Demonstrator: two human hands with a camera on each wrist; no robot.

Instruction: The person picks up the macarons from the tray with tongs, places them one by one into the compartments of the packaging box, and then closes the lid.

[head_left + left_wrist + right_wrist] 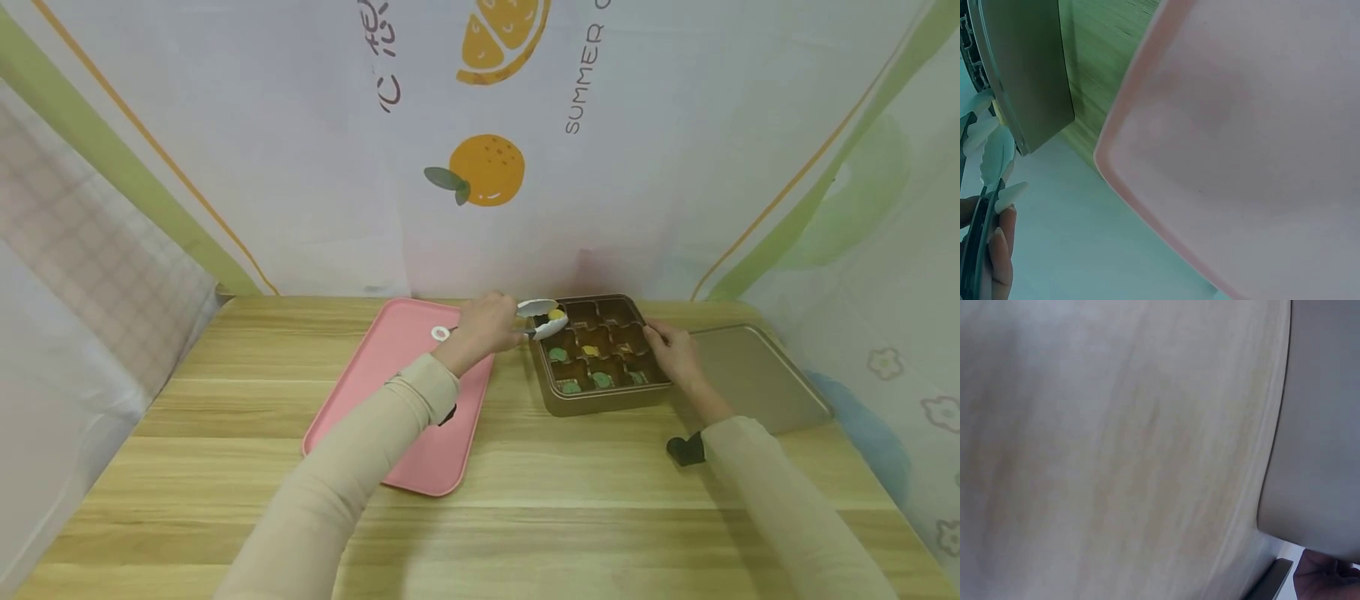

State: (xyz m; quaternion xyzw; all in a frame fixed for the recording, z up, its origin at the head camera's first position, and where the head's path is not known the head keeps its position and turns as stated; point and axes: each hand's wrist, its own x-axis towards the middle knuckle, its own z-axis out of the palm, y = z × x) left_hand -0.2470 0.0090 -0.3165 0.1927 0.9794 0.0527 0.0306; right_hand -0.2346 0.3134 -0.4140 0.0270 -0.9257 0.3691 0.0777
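While the yellow piece (pixel 556 315) sits between the white tips of the tongs (pixel 537 307), it is over the far-left compartment of the brown box (pixel 607 403), apparently not yet released. The left hand (pixel 486 325) has its fingers curled round the tong handles; the tips close on the piece from both sides. At the box's right side, the right hand (pixel 677 352) grips the wall, seemingly to steady it. Green pieces (pixel 602 380) lie along the near row and in the middle row's left compartment, with yellow in the centre one. Placing looks to be the step in hand; the next move calls for lowering the tips within the dividers, then spreading them gently so that the piece drops free. Left of the box lies the pink tray (pixel 427 482); to its right, the flat lid (pixel 757 383), on the wooden table (pixel 555 542).
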